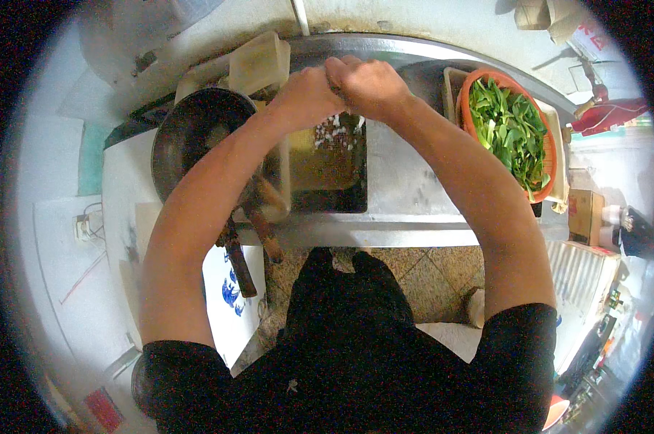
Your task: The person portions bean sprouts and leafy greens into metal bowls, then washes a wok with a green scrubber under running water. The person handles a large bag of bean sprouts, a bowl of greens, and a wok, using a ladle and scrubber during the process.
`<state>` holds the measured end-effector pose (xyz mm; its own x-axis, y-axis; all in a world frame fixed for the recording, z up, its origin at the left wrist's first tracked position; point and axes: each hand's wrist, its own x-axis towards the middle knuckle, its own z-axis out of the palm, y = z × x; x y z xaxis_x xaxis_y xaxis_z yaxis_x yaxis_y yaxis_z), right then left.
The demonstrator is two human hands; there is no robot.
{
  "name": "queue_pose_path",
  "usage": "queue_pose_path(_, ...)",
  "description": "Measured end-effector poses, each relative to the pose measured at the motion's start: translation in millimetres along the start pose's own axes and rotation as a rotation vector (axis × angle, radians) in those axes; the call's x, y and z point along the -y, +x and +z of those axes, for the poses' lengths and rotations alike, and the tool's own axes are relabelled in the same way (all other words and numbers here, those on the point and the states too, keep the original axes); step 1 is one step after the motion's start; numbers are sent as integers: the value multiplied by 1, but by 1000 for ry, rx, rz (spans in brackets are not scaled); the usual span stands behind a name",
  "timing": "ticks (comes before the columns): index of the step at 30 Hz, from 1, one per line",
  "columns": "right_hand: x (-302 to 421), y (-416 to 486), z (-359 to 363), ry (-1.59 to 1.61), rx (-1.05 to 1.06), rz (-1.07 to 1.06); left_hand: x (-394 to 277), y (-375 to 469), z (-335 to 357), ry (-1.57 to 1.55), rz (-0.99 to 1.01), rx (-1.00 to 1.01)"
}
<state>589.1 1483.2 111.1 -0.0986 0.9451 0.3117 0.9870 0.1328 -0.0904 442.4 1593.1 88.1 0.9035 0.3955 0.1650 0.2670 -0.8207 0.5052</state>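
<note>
My left hand point(310, 97) and my right hand point(371, 87) are raised close together at the top centre, both with curled fingers. Whether something small is held between them is hidden by the fingers. Below them, small white pieces point(335, 132) lie at the far end of a dark-rimmed tray point(327, 200) with a yellowish inside. To the left, under my left forearm, stands a dark wok point(180, 141). An orange plastic basket point(466, 106) of leafy greens point(508, 130) is on the right, beyond my right forearm.
A metal counter point(408, 173) runs across the front. A translucent plastic container point(257, 62) stands behind the wok. Two worn handles, one of them wooden point(267, 233), stick out over the counter's near edge. A cardboard box point(584, 217) is at the far right.
</note>
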Motion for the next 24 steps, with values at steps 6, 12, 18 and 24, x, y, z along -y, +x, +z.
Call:
queue_pose_path(6, 11, -12, -5, 230, 198, 259, -7, -5, 6, 125, -69, 22)
queue_pose_path(12, 24, -28, -17, 368, 277, 406, -10, -11, 4, 323, 366, -97)
queue_pose_path(18, 26, -47, -24, 710, 264, 398, -30, -16, -7, 428, 557, -168)
queue_pose_path(24, 41, -73, -32, 1092, 217, 562, -60, -28, -25, 626, 645, -276)
